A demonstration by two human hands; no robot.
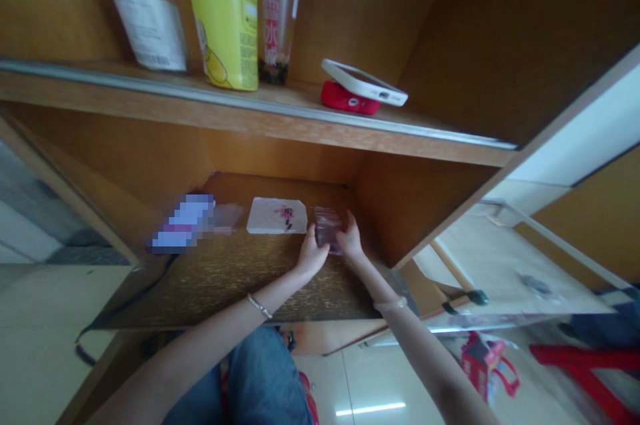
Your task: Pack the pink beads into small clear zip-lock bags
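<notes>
On the dark wooden desk surface, both of my hands are at a small, flat, see-through plastic case (327, 220) with a dark pinkish tint. My left hand (314, 253) grips its near left corner, fingers curled in. At the right side my right hand (351, 238) is closed on its edge, the thumb toward the middle. What the case contains is too blurred to tell. Just left of it lies a white paper sheet (267, 215) bearing a small pink and dark flower-like pattern. Farther left is a clear plastic packet (229, 218), partly beside a pixelated phone-like device.
The blurred-out device (183, 224) has a dark cable (145, 292) running over the desk's left edge. Above, a shelf (280, 120) carries a white-labelled jar (150, 22), a yellow container (227, 18), a clear cup (277, 18), and a white phone (367, 82) resting on a red object (345, 98).
</notes>
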